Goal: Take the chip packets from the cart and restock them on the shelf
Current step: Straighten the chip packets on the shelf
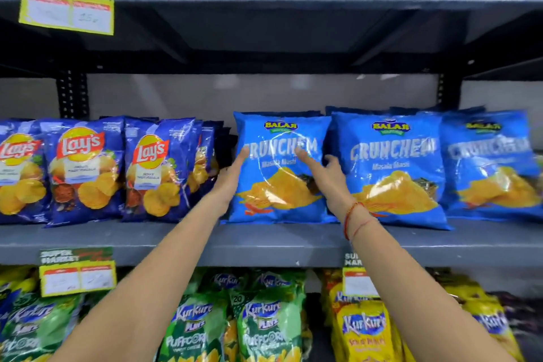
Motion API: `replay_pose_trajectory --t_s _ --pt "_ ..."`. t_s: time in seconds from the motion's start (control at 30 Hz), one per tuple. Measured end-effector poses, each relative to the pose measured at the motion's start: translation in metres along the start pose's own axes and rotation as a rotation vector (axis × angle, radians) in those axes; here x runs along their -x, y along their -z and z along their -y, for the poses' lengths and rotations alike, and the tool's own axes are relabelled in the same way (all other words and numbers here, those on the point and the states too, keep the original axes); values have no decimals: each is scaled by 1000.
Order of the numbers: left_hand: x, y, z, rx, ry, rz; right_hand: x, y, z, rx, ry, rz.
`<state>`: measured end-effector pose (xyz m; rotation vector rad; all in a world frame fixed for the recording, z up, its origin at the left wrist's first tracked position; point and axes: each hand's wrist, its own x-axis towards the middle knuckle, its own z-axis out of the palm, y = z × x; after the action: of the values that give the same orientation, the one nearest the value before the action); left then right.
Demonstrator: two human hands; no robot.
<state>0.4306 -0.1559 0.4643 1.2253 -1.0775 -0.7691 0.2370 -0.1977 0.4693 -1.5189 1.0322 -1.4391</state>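
Setting: grey metal shelf [176,239] in a shop aisle, stocked on three levels.
Left hand [232,178]: fingers loose and spread, palm flat against the left edge of a blue Crunchem packet [279,185].
Right hand [326,173]: fingers apart, forefinger laid on the packet's front, not clamped; red thread bracelet [351,216] at the wrist.
Packet: upright on the middle level, touching a second Crunchem packet [396,173] on its right.
Neighbours: Lay's packets [85,170] to the left, well stocked.
Below: green Kurkure packets [264,329]; price tag [78,272] on the shelf edge.
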Motion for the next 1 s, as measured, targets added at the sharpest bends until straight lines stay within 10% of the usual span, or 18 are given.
replay_pose_trajectory --t_s 0.17,0.83,1.0 --pt "-2 -8 1 108 -10 181 -15 -3 -3 -194 -127 191" --pt "-5 -13 15 127 -203 23 -6 -11 -14 -120 175 -19" --pt "3 -21 7 15 -438 -370 24 -5 9 127 367 -217"
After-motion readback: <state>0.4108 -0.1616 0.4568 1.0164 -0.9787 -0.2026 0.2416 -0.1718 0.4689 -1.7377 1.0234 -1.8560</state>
